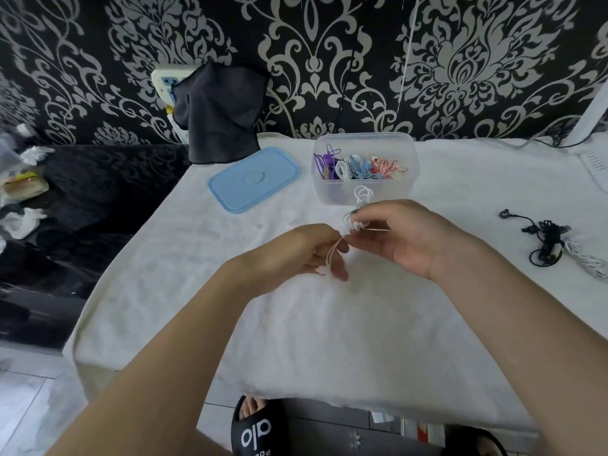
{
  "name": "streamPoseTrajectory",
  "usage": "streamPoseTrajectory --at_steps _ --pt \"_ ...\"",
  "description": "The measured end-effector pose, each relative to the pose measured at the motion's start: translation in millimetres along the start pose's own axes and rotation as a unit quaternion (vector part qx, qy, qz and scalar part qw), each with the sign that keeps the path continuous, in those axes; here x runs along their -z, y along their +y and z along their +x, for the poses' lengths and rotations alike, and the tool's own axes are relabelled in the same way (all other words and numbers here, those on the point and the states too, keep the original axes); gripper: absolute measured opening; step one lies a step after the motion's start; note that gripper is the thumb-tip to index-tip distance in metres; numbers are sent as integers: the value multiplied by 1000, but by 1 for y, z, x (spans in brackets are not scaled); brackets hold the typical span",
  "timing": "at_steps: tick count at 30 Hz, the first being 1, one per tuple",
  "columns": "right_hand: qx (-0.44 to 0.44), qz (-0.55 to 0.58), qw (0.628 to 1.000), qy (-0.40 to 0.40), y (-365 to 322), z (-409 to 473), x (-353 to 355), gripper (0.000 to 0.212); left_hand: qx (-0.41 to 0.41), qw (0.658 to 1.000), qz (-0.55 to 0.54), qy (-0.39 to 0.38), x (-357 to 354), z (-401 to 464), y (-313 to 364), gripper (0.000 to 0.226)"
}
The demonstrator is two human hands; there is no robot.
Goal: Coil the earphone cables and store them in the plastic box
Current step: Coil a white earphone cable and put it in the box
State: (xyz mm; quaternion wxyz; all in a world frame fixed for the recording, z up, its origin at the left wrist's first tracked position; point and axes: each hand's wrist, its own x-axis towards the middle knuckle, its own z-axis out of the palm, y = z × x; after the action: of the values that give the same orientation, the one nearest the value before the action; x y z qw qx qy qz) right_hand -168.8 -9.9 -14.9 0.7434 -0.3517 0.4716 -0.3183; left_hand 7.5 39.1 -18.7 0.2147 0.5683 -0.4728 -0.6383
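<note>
Black cloth point(221, 121) hung off wall socket panel point(164, 85); damask wallpaper point(460, 60) behind; black slide sandal point(256, 429) showed under white towel point(296, 340).

We find ourselves in a home; black damask wallpaper point(460, 60) rises behind a white towel-covered table point(296, 324); below that table, we see tiled floor point(39, 406) and a slippered foot point(256, 426).

Both forearms are bare, with no sleeves, watch or rings showing on the left hand point(306, 255) or right hand point(411, 238). At the bottom of the frame, a black slide sandal point(255, 429) bears white lettering.
</note>
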Motion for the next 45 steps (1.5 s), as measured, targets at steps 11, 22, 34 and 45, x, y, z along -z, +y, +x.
streamPoseTrajectory --at_steps 11,22,34,45 --pt "248 -686 671 133 25 3 -2 40 -12 984 115 136 25 1 -13 18" --pt "258 -565 782 -44 43 1 -25 33 -5 980 90 180 23 3 -8 18" --pt "259 -455 852 -3 38 11 -22 9 10 892 288 348 71 -17 -21 21" --pt "258 -440 860 1 38 12 -28 12 -77 892 376 239 55 -7 -32 10"
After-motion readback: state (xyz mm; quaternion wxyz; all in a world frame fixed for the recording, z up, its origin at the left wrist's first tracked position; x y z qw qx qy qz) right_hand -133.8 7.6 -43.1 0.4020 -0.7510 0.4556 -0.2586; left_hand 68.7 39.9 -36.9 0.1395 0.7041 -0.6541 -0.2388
